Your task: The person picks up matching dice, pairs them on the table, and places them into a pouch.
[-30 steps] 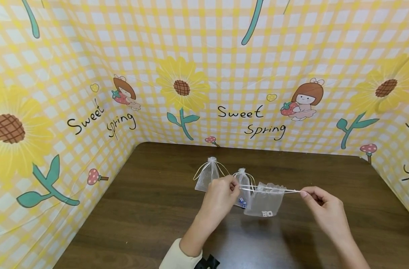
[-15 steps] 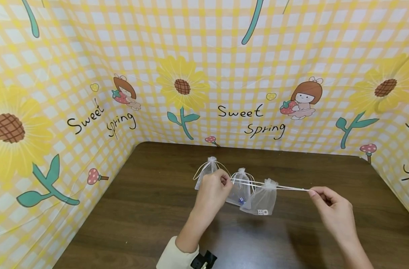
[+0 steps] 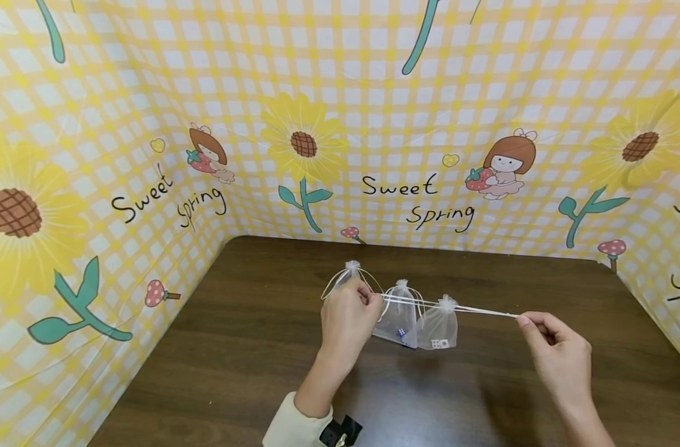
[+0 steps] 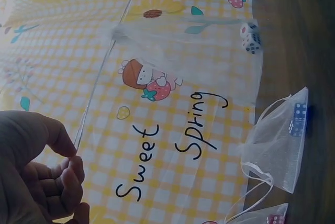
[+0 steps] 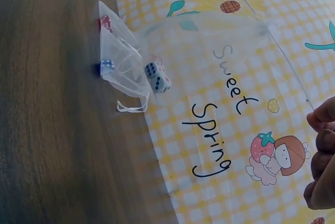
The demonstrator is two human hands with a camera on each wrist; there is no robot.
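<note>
A sheer white drawstring bag (image 3: 442, 323) hangs between my hands, its mouth gathered into a tight tuft. White dice (image 4: 250, 38) lie at its bottom. In the head view my left hand (image 3: 347, 326) pinches one end of the white drawstring (image 3: 487, 311). My right hand (image 3: 560, 357) pinches the other end, and the cord runs taut between them. In the right wrist view the fingertips (image 5: 315, 119) meet on the cord. Just behind the hanging bag stands a second sheer bag (image 3: 394, 313) with blue dice (image 4: 298, 119), its neck gathered too.
A third gathered bag (image 3: 352, 271) stands farther left, partly hidden behind my left hand; red dice (image 5: 106, 23) show in it. All this is over a dark wooden table (image 3: 234, 347). A yellow checked cloth (image 3: 373, 143) walls the back and sides.
The bag's wide, ruffled mouth has drawn together into a tuft. My left hand has moved left and my right hand slightly right, lengthening the cord on the right. The other bags stay put.
</note>
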